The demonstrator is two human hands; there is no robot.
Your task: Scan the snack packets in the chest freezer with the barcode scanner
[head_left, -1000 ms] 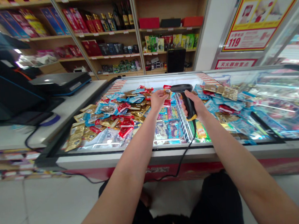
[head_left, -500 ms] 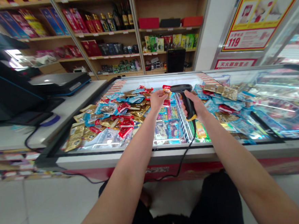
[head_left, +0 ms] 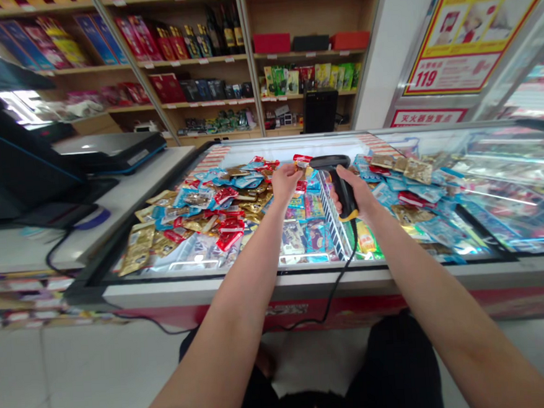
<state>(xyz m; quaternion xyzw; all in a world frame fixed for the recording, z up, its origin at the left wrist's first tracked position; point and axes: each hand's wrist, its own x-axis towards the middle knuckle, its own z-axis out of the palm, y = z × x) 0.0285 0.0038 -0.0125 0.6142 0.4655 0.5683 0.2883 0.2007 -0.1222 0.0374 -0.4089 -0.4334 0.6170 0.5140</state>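
Note:
My right hand (head_left: pixel 355 192) is wrapped round the grip of a black and yellow barcode scanner (head_left: pixel 344 194), its head pointing left and its cable hanging down. Just left of the scanner head, my left hand (head_left: pixel 286 183) pinches a small red snack packet (head_left: pixel 302 159), partly hidden by the fingers. Both hands are above the glass top of a chest freezer (head_left: pixel 240 283). A pile of blue, red and gold snack packets (head_left: pixel 202 202) lies on the glass to the left. Another heap of packets (head_left: pixel 407 179) lies to the right.
The scanner's cable (head_left: pixel 336 283) droops over the freezer's front edge. A counter (head_left: pixel 142 176) with a scale (head_left: pixel 110 150) and a dark screen stands at the left. Behind the freezer are wooden shelves (head_left: pixel 305 9) of boxed goods and bottles. A yellow and red poster (head_left: pixel 479 34) hangs at the right.
My left hand and the red packet have shifted very slightly left, and the packet looks a little turned. The scanner in my right hand stays almost in place.

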